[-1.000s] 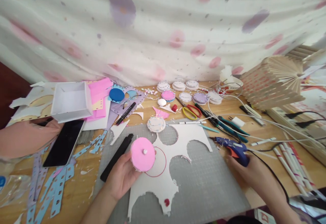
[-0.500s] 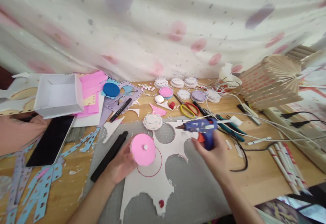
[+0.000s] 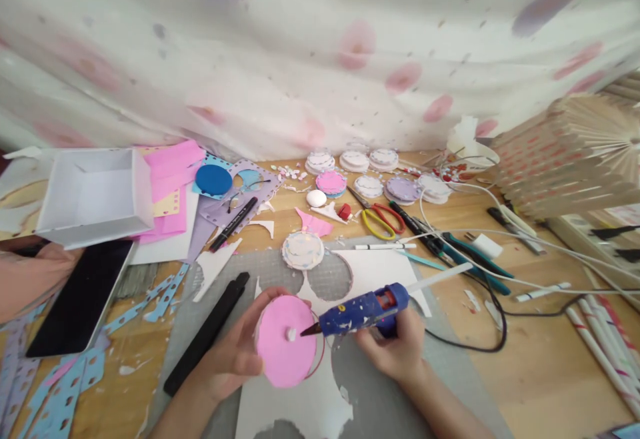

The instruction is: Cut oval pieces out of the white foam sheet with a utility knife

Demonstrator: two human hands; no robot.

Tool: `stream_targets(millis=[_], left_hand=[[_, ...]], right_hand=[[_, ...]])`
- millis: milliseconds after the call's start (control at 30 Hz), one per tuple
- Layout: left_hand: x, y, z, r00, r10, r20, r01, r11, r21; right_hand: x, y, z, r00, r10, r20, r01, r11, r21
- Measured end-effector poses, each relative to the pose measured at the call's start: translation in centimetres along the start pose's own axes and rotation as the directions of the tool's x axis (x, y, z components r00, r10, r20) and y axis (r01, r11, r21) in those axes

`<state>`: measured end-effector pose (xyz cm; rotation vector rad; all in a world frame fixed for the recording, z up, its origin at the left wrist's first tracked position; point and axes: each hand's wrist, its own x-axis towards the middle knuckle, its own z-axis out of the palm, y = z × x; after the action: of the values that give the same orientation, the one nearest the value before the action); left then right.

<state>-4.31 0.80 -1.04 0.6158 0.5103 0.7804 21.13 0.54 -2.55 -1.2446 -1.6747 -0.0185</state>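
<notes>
In my left hand [image 3: 235, 352] is a pink paper disc [image 3: 285, 362], gripped by its edge and tilted toward me. A small white lump [image 3: 291, 334] sits near its middle. My right hand [image 3: 395, 349] is wrapped around a blue hot glue gun [image 3: 355, 314], whose dark nozzle points left over the disc, close to the white lump. Whether the tip touches the disc I cannot tell. Beneath both lies a white cardboard sheet [image 3: 320, 399] with round cut-outs, partly hidden by the disc. A white decorated disc [image 3: 303, 250] rests just behind.
Yellow-and-red scissors [image 3: 377, 222], several decorated discs [image 3: 369, 186] and teal pliers [image 3: 480, 262] lie toward the back. A white box [image 3: 95, 189] and a phone [image 3: 80, 299] are at left. White cables [image 3: 545, 236] cross the right side. A black pen-like bar [image 3: 207, 332] lies on the grey mat [image 3: 430, 392].
The glue gun has moved left and down, bringing its nozzle over the pink disc. My left hand has shifted the disc slightly toward me. The view has shifted a little too.
</notes>
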Motion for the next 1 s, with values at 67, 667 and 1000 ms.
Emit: stream_targets(millis=[67,667,1000], left_hand=[[-0.01,-0.02,0.08,1.000,0.008,0.014,-0.008,1.000,0.001],[-0.01,-0.30,-0.39,1.000,0.004,-0.003,-0.004,1.000,-0.005],[-0.04,-0.27,-0.31,1.000,-0.008,-0.024,0.008,1.000,0.012]], right_hand=[[-0.27,0.03,0.16,0.999,-0.026,0.026,0.026,1.000,-0.004],[-0.50,0.26,-0.12,0.996,-0.087,-0.006,0.086,0.994,-0.068],[-0.64,0.23,-0.12,0.995,-0.097,-0.011,0.096,0.990,-0.100]])
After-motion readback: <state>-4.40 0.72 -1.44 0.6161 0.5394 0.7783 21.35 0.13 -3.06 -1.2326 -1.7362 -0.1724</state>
